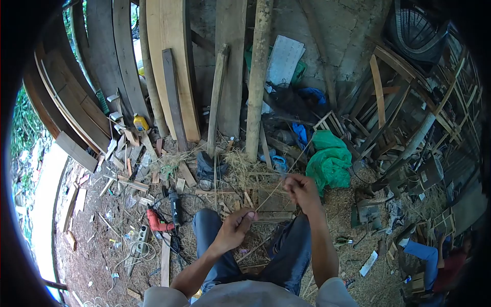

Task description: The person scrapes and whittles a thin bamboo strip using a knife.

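In front of my knees, my left hand (238, 227) is closed, with thumb and fingers pinching a thin straw-coloured strip (270, 197). The strip slants up and right from that hand, past my right hand (303, 193), towards the green plastic bag. My right hand is closed too, higher and further right, beside the strip. Something small and pale shows at its fingertips, but I cannot make out what it is. Below the hands are my bent knees in dark trousers.
At lower left lie a red power drill (157, 221), a dark power tool (174, 207) and a power strip (138, 243) with cords. Planks (171, 66) lean on the wall. A green plastic bag (327, 161) lies ahead right. Another person (434, 261) sits at lower right.
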### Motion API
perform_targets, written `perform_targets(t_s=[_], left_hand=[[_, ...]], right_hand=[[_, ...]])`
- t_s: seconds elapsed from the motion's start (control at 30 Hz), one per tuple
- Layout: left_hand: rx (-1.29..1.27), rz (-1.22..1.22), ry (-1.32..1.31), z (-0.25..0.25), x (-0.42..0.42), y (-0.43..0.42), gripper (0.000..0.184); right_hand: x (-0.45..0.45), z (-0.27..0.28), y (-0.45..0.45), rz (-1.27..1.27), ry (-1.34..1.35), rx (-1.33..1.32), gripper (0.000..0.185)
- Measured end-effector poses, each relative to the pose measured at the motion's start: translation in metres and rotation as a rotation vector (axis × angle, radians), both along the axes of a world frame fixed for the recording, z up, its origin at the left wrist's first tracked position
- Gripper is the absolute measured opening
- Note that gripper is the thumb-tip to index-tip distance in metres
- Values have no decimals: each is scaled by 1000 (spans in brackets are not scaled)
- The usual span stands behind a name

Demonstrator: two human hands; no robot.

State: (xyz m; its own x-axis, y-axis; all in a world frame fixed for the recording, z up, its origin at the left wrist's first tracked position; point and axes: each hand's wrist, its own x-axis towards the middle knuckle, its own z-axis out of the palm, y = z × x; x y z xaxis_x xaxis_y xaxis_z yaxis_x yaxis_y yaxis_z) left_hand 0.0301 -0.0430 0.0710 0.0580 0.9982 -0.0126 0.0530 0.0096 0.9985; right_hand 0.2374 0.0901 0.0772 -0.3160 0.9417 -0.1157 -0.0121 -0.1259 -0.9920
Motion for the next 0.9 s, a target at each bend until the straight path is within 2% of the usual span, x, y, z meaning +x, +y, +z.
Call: perform_targets(t_s=[0.07, 0.17, 0.23, 0.37, 0.43, 0.47, 0.5, 0.7, 0.9], left_hand=[[16, -23, 14, -5, -1, -4, 24], [-10, -69, 1, -6, -4, -3, 24], [-43, -107, -22, -7, -3, 1, 25], [21, -68, -48, -22, -12, 12, 23], [34, -65, -74, -18, -20, 10, 23], [-25, -104, -32, -9, -23, 9, 24], [-84, -142, 9, -3, -25, 8, 26], [17, -87, 32, -2, -18, 10, 25], [-9, -79, 9, -2, -26, 7, 26]], right_hand=[[13, 3, 9, -90, -15, 39, 18], [19, 6, 11, -17, 49, 9, 18], [4, 6, 0, 24, -53, 19, 19], [1, 13, -3, 75, -34, 34, 21], [18, 11, 18, -29, 132, 2, 20], [19, 12, 21, -27, 133, 6, 20], [19, 14, 24, -7, 127, 24, 19], [14, 15, 38, -12, 74, 41, 15], [0, 8, 39, -60, 10, 49, 15]])
